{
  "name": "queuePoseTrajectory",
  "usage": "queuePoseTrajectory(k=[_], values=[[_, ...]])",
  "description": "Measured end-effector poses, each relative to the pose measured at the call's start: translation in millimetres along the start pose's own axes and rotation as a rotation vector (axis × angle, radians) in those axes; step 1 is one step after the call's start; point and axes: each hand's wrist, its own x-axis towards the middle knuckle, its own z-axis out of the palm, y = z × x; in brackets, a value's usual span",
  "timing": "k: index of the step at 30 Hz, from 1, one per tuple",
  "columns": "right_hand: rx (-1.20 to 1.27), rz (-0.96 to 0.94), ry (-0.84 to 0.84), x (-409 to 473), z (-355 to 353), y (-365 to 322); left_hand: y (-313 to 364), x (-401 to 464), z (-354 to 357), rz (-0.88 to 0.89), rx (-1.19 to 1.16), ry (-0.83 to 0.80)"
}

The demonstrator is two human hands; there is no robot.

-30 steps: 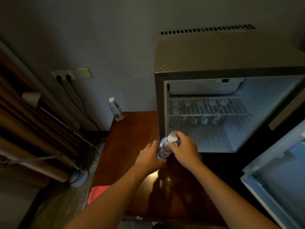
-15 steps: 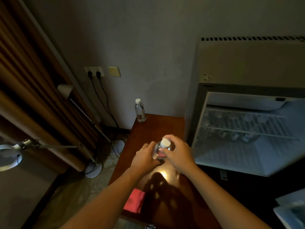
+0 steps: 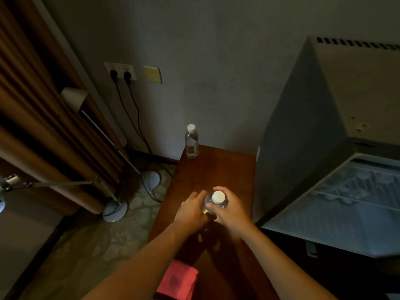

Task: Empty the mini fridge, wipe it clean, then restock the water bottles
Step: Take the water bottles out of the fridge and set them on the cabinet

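Observation:
A clear water bottle with a white cap (image 3: 217, 198) stands upright over the dark wooden table (image 3: 218, 169), held between both hands. My left hand (image 3: 191, 211) wraps its left side and my right hand (image 3: 230, 210) grips its right side and neck. A second water bottle (image 3: 191, 141) stands alone at the table's far left corner by the wall. The open mini fridge (image 3: 303, 135) sits to the right, its lit interior and wire shelf (image 3: 355, 200) partly visible. A folded red cloth (image 3: 177, 280) lies at the table's near edge.
Left of the table are brown curtains (image 3: 32, 105), a floor lamp with round bases (image 3: 114, 208) and cables running to a wall socket (image 3: 120, 71). Patterned floor lies below the table's left edge.
Both hands carried the bottle from the fridge opening leftward and down over the table. My view turned left, so the fridge slid to the right edge.

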Motion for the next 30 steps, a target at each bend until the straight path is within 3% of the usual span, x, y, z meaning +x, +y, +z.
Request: queuePoseTrajectory(k=[14,30], values=[[-0.1,-0.003,0.079,41.1,25.5,9.6,-36.8,41.3,8.2,-0.052,-0.097,-0.109],[-0.142,-0.053,0.161,95.0,24.2,-5.8,-41.0,93.9,-3.5,-0.053,-0.062,-0.058]])
